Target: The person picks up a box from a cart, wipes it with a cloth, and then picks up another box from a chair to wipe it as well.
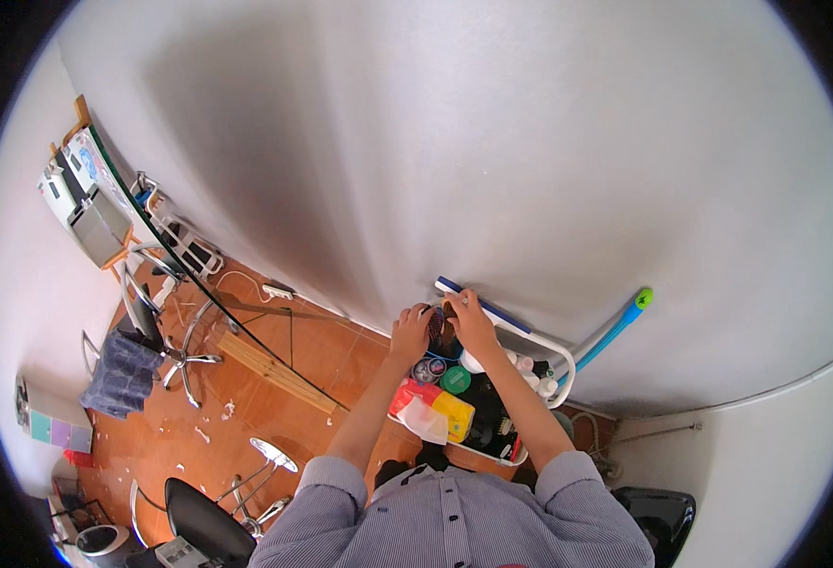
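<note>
Both my hands reach over the far end of a white-railed trolley [565,348] against the wall. My left hand [411,334] has its fingers curled at a dark bristled hairbrush [435,325]. My right hand [470,323] is close beside it, fingertips bent down at a brown object [449,312], perhaps another brush. The fingers hide whether either thing is gripped. Just below them is a dark container with a blue rim [445,356]. Nearer me on the trolley are a round tin [428,370], a green-lidded tub [455,380] and a red and yellow wipes pack [452,415].
Several white bottles [546,387] stand under my right forearm. A blue-and-white bar [487,305] lies along the wall side; a blue pole [608,334] leans right. Leftward are a large mirror [225,309], wooden planks [274,373], a black stool [203,522] and a towel-draped chair [122,369].
</note>
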Motion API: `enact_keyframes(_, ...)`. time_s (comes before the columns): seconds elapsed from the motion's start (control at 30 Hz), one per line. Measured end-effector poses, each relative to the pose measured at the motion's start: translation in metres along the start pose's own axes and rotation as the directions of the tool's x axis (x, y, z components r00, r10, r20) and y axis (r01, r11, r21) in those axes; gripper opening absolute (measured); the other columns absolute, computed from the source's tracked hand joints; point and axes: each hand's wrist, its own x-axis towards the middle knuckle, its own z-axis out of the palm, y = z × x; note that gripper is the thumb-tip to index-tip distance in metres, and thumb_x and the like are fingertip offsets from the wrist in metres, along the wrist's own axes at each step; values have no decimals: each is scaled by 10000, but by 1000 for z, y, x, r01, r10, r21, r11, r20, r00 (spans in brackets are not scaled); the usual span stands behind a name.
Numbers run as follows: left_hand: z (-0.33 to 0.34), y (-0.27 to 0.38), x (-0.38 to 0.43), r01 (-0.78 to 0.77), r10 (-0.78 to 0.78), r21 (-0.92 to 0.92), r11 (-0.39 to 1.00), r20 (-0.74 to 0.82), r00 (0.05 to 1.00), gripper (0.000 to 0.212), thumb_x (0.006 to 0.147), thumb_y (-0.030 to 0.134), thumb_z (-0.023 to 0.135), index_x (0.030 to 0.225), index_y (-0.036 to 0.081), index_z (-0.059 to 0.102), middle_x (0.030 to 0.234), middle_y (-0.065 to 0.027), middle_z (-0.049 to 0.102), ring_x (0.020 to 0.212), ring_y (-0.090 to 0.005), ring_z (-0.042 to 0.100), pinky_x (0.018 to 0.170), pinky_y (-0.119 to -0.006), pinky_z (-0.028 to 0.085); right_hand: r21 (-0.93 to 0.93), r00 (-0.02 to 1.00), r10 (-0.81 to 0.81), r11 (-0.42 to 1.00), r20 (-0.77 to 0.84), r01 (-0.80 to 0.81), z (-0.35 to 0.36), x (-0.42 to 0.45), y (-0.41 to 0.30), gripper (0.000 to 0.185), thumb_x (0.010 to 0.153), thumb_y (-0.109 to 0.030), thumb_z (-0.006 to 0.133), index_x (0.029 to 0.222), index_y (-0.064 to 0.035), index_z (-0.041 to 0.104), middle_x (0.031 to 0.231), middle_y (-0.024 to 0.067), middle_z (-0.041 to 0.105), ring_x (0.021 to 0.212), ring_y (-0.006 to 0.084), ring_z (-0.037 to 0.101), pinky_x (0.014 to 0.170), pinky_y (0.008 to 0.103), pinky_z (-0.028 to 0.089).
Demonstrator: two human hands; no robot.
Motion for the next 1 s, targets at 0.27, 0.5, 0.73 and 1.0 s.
enact_keyframes(0.27, -8, -7, -8, -6, -45, -261, 965, -189, 981, 508, 776, 104, 589, 1261, 106, 440, 1253, -113, 466, 1153, -328, 430, 927, -428, 398, 84, 994, -8, 996, -112, 17, -4, -1, -22, 605, 745, -128, 661, 1295, -56, 418, 1169, 170, 429, 1054, 360, 477, 830, 434, 456)
enact_keyframes(0.5, -82, 11, -59, 158, -295, -765, 625, -44, 954, 363, 852, 91, 544, 1203, 29, 475, 1097, -124, 574, 955, -237, 577, 846, -338, 468, 208, 927, -97, 961, -362, 181, -16, -9, -81, 294, 776, -96, 607, 1054, -17, 552, 981, 156, 555, 985, 317, 524, 846, 418, 425)
enact_keyframes(0.73, -153, -30, -196, 92, -450, -853, 513, -177, 875, 285, 928, 143, 496, 1182, 12, 491, 1065, -90, 591, 933, -139, 565, 837, -284, 452, 684, 937, -329, 711, 118, 164, 12, -38, -194, 187, 836, -116, 595, 1002, -32, 607, 909, 102, 636, 813, 201, 607, 698, 319, 463)
enact_keyframes(1.0, -216, -31, -398, 263, -778, -768, 584, -439, 449, 254, 925, 168, 490, 1125, 18, 529, 976, -67, 623, 880, -124, 552, 767, -271, 451, 811, 710, -653, 548, 263, 204, 58, -105, -312, 167, 889, -114, 553, 999, 0, 609, 849, 56, 641, 796, 99, 601, 703, 230, 468)
